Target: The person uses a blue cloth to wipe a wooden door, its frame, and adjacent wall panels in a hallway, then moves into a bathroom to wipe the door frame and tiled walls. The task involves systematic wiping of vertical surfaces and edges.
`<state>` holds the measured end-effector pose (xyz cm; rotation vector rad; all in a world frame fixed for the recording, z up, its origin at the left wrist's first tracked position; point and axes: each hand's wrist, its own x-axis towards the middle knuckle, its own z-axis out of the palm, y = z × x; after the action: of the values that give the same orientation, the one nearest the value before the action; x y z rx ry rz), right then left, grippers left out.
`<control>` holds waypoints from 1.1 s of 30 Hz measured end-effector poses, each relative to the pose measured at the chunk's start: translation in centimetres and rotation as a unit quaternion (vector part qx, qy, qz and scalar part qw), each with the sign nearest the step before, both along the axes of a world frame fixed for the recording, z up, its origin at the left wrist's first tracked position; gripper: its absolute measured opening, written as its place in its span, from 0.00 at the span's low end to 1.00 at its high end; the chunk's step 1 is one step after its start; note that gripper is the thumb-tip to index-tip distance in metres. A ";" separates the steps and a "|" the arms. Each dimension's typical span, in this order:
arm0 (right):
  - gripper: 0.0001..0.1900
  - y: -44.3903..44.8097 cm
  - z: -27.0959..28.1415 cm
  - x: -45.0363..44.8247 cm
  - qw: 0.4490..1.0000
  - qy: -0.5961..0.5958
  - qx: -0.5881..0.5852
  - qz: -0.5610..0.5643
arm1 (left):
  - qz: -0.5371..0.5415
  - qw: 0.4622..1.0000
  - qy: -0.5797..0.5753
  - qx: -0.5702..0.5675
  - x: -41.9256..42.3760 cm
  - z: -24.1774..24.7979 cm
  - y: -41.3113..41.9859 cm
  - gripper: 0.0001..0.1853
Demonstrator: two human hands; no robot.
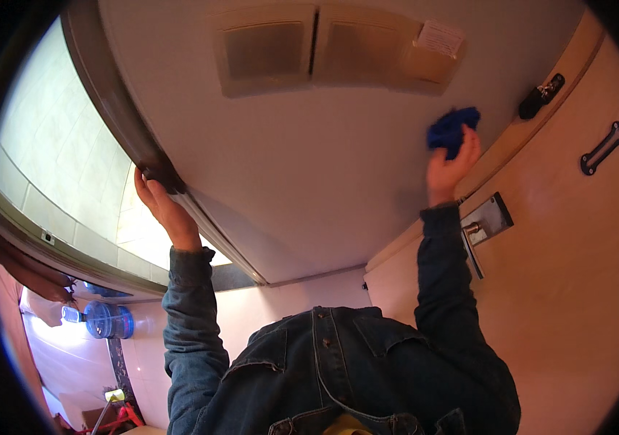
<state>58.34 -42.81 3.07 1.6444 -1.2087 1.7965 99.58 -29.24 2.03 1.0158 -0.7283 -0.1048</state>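
Observation:
My right hand (452,163) presses a crumpled dark blue cloth (453,130) against a flat, pale wall panel (309,157), near its right edge. Below and left of two clear plastic holders (266,51) on that panel, my left hand (171,209) rests on the dark frame (149,147) at the panel's left edge. Its fingers reach around the frame and are partly hidden. A small paper with writing (440,38) is fixed at the top right of the holders, above the cloth.
A wooden door (554,261) with a metal lever handle (472,244), a black pull handle (604,148) and a black latch (542,97) stands at the right. A tiled wall (59,141) shows through the opening at left. A large blue water bottle (108,319) is at lower left.

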 end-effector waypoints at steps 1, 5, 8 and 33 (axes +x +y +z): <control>0.27 0.7 0.1 2.1 1.000 0.014 -0.014 0.019 | -0.001 1.000 -0.004 -0.001 0.0 -0.1 0.1 0.29; 0.26 3.6 0.5 10.6 0.994 0.081 -0.063 0.043 | 0.008 0.999 -0.032 0.003 0.6 -0.6 0.3 0.28; 0.25 5.7 1.7 16.3 0.987 0.117 -0.062 0.087 | -0.025 0.999 -0.031 -0.005 1.1 -0.9 0.6 0.26; 0.17 12.8 5.3 35.7 0.920 0.222 -0.055 0.318 | 0.010 0.969 -0.244 -0.045 4.8 3.1 5.1 0.32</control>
<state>93.99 -30.00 8.37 2.3831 -0.3810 1.6214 104.36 -24.16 5.09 0.9697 -1.1599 0.2039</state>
